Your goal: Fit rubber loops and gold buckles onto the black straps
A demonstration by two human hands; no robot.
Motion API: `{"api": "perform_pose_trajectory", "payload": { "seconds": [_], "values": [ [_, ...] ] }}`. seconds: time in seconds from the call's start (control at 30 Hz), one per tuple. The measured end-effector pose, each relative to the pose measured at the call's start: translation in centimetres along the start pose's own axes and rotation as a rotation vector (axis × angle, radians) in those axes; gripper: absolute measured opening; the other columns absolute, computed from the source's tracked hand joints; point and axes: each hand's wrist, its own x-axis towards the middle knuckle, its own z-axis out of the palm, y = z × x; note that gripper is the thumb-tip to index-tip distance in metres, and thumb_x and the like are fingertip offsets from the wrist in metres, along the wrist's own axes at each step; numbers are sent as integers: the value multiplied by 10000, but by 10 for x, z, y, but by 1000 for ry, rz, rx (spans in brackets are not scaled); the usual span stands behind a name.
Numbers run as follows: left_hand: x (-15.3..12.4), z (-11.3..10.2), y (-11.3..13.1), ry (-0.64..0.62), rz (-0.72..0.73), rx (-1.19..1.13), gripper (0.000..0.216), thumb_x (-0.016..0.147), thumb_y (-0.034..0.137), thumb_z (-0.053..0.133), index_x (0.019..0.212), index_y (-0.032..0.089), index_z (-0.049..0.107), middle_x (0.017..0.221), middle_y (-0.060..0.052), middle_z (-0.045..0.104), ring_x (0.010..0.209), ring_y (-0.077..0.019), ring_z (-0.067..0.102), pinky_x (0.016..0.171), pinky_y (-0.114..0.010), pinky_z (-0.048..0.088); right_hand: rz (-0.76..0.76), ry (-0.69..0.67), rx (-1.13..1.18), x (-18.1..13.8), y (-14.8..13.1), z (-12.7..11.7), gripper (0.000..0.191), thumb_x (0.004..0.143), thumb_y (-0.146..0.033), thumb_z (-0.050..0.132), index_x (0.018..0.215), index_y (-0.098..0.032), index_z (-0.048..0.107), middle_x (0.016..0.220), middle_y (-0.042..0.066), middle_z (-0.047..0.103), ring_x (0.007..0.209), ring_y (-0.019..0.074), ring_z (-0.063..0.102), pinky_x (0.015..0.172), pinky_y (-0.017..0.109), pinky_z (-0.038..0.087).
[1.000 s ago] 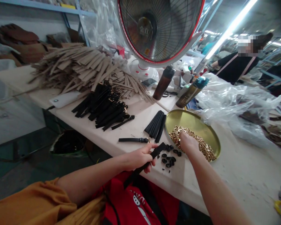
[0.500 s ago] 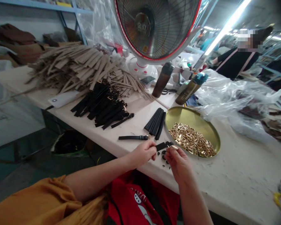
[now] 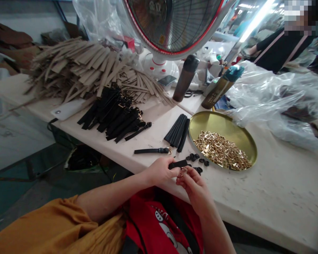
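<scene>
Strap of black material juts from the left hand, just below the centre of the frame; thumb and fingers are closed on it, and the rest of its length is hidden behind them. The right hand, touching or almost touching the left, pinches a small gold-coloured piece at the strap's near side. Fingertips cover much of that piece, so its shape is hard to make out, and whether it meets the strap cannot be told. The right forearm runs off the bottom edge.

Just beyond the hands lie small black loops, the nearest partly covered by the right hand. Right of centre, a gold tray holds a heap of gold-coloured buckles, too tangled to tell singly. Black strips lie side by side to the tray's left, and one buckled strap lies alone near the table edge. Left of centre, a pile of black straps overlaps so that many ends are lost.

The fan is cut off by the top edge. At upper right, a co-worker is partly out of frame, lower body hidden behind crumpled clear plastic.
</scene>
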Motion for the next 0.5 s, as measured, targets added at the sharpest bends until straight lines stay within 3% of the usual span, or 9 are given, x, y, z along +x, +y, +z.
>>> {"api": "perform_pose_trajectory", "payload": {
  "seconds": [0.13,0.23,0.37,0.5],
  "values": [
    [-1,0,1,4,-10,47,181,717,290,476,752,143,576,650,23,555,621,-113,471,545,-197,326,-3,-21,30,-3,3,0,399,667,-252,706,1029,-241,539,808,-14,624,691,124,579,699,281,453],
    [-2,1,3,2,-31,92,171,710,276,480,737,143,585,634,23,548,607,-113,462,535,-198,319,-58,6,-65,0,6,0,327,682,-288,693,979,-225,571,725,-22,623,623,120,568,631,268,455],
    [-5,-1,4,-74,-11,61,201,737,302,480,773,136,588,652,22,542,603,-107,461,543,-197,329,-174,155,-145,3,9,-1,253,668,-307,701,888,-199,636,638,-31,607,562,98,531,571,232,441],
    [-11,-5,4,-122,36,2,293,828,367,383,789,137,561,669,16,539,643,-105,485,604,-199,355,-87,286,145,3,6,-1,261,607,-293,747,843,-212,668,695,-27,630,553,64,533,556,186,467]
  ]
}}
